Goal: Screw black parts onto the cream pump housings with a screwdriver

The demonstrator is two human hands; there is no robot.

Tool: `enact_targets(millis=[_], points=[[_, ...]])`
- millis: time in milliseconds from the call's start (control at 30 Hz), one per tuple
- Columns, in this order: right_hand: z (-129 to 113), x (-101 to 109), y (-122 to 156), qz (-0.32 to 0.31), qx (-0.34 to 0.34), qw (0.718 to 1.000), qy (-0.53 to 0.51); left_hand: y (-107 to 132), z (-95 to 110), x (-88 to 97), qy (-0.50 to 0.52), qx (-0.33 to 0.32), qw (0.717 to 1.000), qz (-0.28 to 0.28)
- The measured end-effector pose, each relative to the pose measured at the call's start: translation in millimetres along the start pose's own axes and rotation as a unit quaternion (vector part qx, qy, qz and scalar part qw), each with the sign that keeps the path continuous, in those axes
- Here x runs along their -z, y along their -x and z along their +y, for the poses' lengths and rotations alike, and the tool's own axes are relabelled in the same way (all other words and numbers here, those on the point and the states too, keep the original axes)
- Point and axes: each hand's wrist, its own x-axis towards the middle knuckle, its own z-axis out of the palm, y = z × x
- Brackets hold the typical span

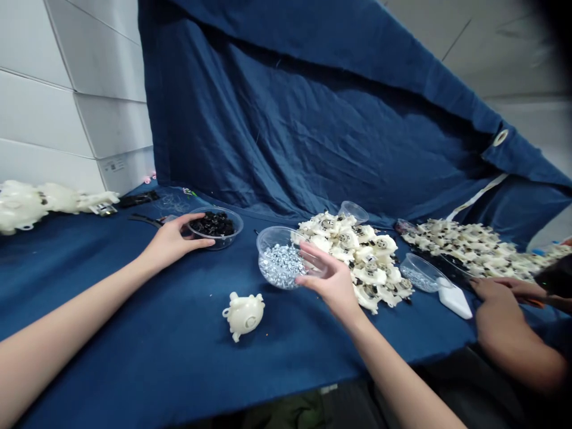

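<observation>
Right hand [333, 280] holds the screw bowl [280, 257] tilted, mouth toward the person.

No writing could be read anywhere in the view. The one printed piece was a small pale label [117, 165] stuck low on the front of a white box [111, 125] at the left, above the blue cloth [134, 333], and its dark lines of print were too small and blurred to make out. The pale toy figures [357, 250] heaped on the cloth carried round dark marks on their fronts, but whether these held letters or numbers could not be told.
</observation>
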Motion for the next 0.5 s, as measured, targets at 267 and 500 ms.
enact_targets(millis=[267,500], points=[[24.5,-40.9,-102.5,0.109,0.014,0.993,0.045,-0.3,0.0,7.6,-0.034,0.002,0.999,-0.031],[51.0,-51.3,-117.9,0.106,0.004,0.99,0.095,-2.7,1.6,10.2,-0.057,-0.007,0.998,-0.028]])
